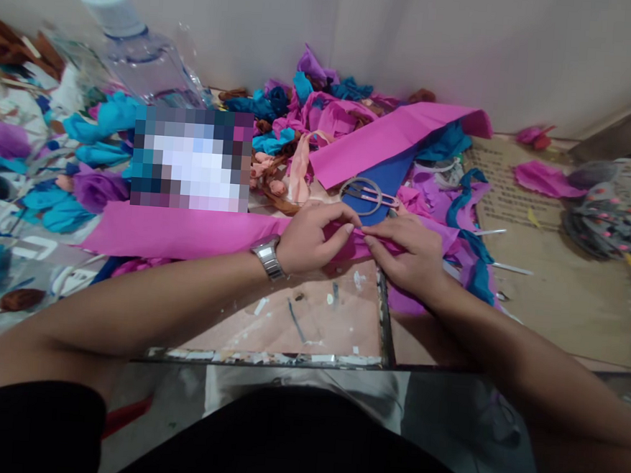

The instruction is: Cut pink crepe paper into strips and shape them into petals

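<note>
Close together over the worktable, my left hand and my right hand meet at the fingertips. Thumb and forefinger are pinched on both. Whatever small thing lies between the tips is too fine to make out. Pink crepe paper stretches from the left to behind and beneath my left hand, and some pink shows under the fingers. Just beyond the hands lies a grey ring with a narrow metal loop, looking like scissor handles. It rests partly on a blue sheet. Purple paper lies below my right hand.
A folded pink sheet lies across the crumpled paper pieces at the back. A capped clear bottle stands at back left, near blue paper petals. Printed cardboard and a dark wire bundle are at right.
</note>
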A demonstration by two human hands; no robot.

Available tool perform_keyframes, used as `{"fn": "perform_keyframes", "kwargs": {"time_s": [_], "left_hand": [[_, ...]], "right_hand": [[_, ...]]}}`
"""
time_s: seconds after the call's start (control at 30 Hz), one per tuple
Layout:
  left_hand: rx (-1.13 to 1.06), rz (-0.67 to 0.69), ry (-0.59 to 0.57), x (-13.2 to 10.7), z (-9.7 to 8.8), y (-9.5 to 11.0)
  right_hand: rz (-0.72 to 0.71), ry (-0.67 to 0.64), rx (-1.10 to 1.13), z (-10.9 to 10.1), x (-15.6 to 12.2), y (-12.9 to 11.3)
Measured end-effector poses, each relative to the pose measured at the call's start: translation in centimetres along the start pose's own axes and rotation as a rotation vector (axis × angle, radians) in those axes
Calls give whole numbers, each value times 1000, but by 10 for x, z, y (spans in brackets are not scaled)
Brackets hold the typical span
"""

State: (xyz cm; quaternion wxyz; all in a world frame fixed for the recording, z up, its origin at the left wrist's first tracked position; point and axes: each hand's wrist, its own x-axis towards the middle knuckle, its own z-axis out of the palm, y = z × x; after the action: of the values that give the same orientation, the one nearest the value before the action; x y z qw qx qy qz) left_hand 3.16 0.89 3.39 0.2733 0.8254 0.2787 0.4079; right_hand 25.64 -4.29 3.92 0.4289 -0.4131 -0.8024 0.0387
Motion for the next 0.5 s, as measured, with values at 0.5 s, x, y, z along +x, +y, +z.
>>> {"fn": "perform_keyframes", "kwargs": {"time_s": [0.5], "left_hand": [[65,-22,-101,-1,-1,-2]], "right_hand": [[-57,13,13,1,-1,3]]}}
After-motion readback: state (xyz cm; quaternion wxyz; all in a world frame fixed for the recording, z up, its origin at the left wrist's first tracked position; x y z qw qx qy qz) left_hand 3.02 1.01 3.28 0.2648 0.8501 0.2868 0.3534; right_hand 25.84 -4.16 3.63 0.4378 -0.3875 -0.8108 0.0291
